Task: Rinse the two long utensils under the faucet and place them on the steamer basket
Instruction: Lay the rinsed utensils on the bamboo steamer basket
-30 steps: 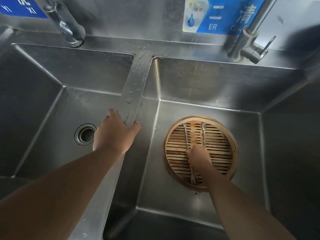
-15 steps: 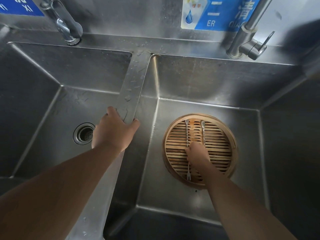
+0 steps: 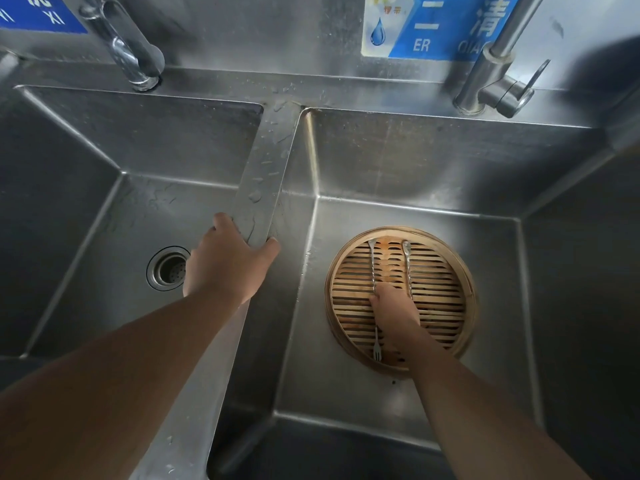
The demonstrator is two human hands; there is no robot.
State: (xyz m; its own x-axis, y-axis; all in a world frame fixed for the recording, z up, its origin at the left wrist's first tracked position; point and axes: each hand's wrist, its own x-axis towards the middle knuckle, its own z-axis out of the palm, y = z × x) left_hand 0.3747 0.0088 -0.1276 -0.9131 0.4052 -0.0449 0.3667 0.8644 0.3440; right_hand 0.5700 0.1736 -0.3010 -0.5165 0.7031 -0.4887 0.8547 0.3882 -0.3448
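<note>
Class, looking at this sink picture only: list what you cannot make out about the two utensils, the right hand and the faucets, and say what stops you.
Head view only:
- Middle of both utensils: covered by the right hand, so its grip cannot be judged.
- Near end of the right-side utensil: hidden under that hand.
- Spout of the right faucet: cut off by the top edge.
- Blue sign: cropped by the top edge and the faucet.

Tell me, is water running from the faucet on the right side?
No, the right faucet shows no stream, and the right basin below holds only the steamer basket with the right hand on it.
</note>
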